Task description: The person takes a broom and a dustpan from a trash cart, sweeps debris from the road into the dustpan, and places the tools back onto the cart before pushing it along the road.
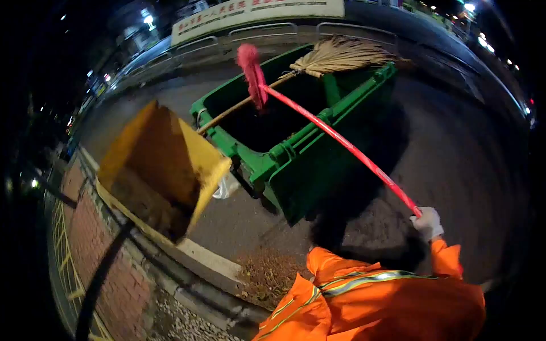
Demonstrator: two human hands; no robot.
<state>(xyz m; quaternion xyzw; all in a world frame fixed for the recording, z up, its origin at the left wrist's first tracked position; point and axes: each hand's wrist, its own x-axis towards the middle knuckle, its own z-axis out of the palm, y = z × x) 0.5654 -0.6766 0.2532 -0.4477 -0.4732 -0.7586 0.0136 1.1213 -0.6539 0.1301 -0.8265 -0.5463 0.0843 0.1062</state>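
Observation:
My right hand, in a whitish glove, is closed round the lower end of a red-handled broom. The handle slants up and left, and its pink bristle head is over the green wheeled bin. The bin is open, with a dark inside. A straw broom with a wooden stick lies across its top. Left of the bin is a yellow box-like scoop, its open side facing me, with dark dirt inside. My orange left sleeve shows at the bottom, but my left hand cannot be seen.
A kerb and brick paving run along the left. Dry leaves lie on the road by the kerb. A whitish bag sits between scoop and bin. Metal railings and a signboard stand beyond.

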